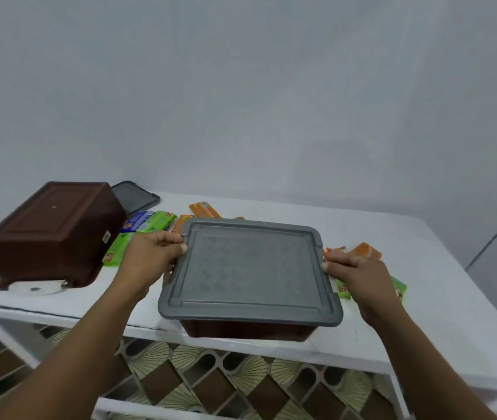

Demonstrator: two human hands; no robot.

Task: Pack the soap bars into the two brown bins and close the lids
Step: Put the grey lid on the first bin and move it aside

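At far left one brown bin (53,234) sits upside down on the table (423,253), with soap bars (156,221) loose beside it. The left hand (153,259) grips the grey lid (253,268) on the near bin (247,328), and the right hand (359,277) grips the opposite edge, thumbs on top and fingers curled under. With the bars unpacked, the lid probably has to come off, and lifting both sides evenly would avoid jamming. The wrapper print and the bin's sticker are too blurred to read

White table (423,298) carries a lidded brown bin (247,328) at its near edge, an upturned brown bin (56,231) at left partly over a white roll (35,288), a grey lid (135,196) behind it, and soap bars (156,221) strewn far left and right
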